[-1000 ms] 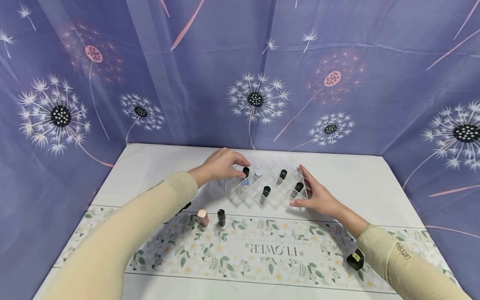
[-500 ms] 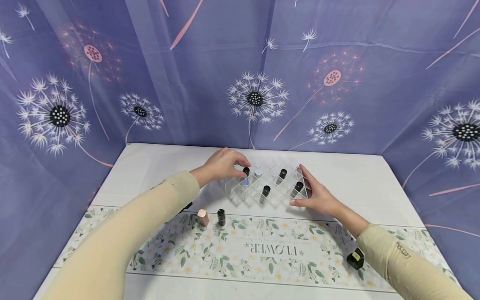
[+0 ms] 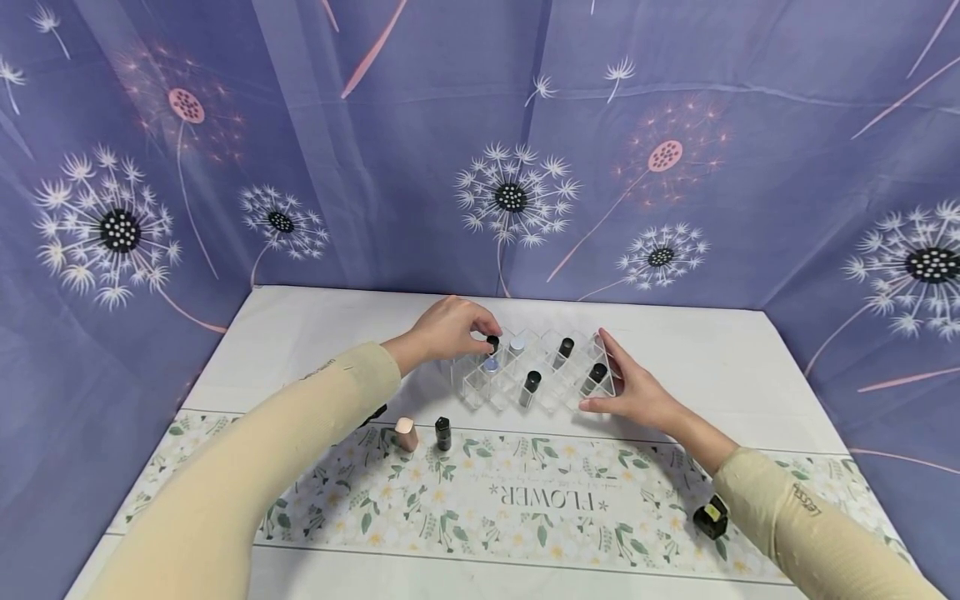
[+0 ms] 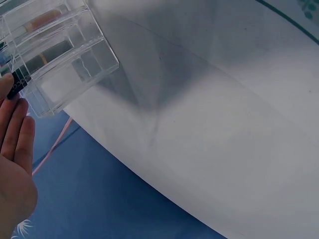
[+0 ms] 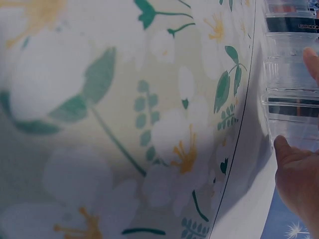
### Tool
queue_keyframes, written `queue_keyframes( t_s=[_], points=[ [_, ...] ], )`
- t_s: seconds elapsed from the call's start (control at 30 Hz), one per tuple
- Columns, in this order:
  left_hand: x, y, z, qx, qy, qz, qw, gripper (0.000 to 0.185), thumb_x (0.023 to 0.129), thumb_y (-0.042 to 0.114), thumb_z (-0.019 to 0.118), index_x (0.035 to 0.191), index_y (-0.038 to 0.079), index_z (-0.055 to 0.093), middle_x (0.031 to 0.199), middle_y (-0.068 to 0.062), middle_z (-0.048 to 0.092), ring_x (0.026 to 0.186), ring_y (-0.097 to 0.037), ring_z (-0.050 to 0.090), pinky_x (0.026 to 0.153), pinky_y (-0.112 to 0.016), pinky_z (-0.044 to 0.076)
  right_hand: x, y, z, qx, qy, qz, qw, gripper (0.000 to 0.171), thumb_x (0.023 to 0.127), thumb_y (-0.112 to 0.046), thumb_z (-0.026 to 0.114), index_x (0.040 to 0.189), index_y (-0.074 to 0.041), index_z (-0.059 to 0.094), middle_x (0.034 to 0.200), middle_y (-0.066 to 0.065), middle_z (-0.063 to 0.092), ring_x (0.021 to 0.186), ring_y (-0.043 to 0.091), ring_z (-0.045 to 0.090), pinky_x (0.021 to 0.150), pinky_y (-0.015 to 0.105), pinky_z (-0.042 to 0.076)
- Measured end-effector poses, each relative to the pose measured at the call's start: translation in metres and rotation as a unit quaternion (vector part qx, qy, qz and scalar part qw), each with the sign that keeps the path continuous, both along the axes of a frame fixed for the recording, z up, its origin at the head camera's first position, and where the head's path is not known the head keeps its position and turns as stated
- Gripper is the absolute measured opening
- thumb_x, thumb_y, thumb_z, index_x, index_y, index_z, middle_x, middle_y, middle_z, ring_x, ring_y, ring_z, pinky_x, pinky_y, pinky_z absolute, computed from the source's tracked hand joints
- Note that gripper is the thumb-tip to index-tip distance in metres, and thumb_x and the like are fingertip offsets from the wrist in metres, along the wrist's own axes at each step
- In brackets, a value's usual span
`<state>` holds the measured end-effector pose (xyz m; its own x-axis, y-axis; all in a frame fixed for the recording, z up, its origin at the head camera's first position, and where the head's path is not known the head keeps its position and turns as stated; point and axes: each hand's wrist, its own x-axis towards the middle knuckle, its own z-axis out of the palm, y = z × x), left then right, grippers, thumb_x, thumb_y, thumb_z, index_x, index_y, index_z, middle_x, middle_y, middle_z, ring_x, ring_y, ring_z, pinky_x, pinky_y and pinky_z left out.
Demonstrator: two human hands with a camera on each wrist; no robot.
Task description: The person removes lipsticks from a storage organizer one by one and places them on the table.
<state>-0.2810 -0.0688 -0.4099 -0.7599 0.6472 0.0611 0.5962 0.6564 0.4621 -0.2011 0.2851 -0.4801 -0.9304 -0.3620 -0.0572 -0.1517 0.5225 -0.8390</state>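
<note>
Where dandelion curtains (image 3: 480, 142) hang, white table (image 3: 720, 358), floral runner (image 3: 510, 500).

White table (image 3: 720, 358): floral runner (image 3: 487, 500), clear organizer (image 3: 536, 375), loose bottles (image 3: 442, 433).

- A purple-blue cloth backdrop (image 3: 420, 125) printed with white dandelion heads and pink stems hangs behind and wraps round both sides, creased in long vertical folds.
- A white desk (image 3: 322, 325) fills the lower half of the head view, its far edge meeting the backdrop.
- A floral runner (image 3: 525, 508) with white blossoms, green leaves and the word "FLOWER" lies across the near part of the desk.
- Light is even and soft, with faint shadows on the white desk.
</note>
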Motion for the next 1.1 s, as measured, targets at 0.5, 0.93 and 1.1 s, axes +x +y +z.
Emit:
queue_keyframes(
  t_s=[0.5,0.93,1.1],
  points=[
    [0.002,-0.002,0.019,0.021,-0.011,0.009,0.9997,0.024,0.093,0.022,0.085,0.116,0.017,0.084,0.113,0.005,0.081,0.106,-0.016,0.077,0.096,-0.035,0.058,0.0,0.0,0.0,-0.008,0.006,0.004,1.0,0.128,0.087,-0.017,0.092,0.173,-0.013,-0.003,0.178,0.022,0.006,0.16,0.048,0.02,0.124,0.054,0.028],
    [0.006,-0.01,0.045,0.049,-0.012,0.025,0.9984,0.027,0.093,0.023,0.086,0.119,0.015,0.083,0.113,0.004,0.082,0.109,-0.021,0.077,0.095,-0.039,0.058,0.0,-0.001,0.0,-0.007,0.006,0.005,1.0,0.129,0.086,-0.015,0.092,0.173,-0.011,-0.003,0.178,0.022,0.006,0.16,0.048,0.02,0.123,0.051,0.029],
    [0.009,-0.013,0.056,0.053,-0.007,0.029,0.9981,0.027,0.094,0.024,0.086,0.119,0.016,0.083,0.113,0.005,0.082,0.109,-0.021,0.077,0.094,-0.039,0.058,0.001,-0.001,0.001,-0.008,0.006,0.005,1.0,0.129,0.086,-0.015,0.092,0.173,-0.012,-0.003,0.178,0.022,0.006,0.16,0.048,0.02,0.123,0.051,0.029]
  ],
)
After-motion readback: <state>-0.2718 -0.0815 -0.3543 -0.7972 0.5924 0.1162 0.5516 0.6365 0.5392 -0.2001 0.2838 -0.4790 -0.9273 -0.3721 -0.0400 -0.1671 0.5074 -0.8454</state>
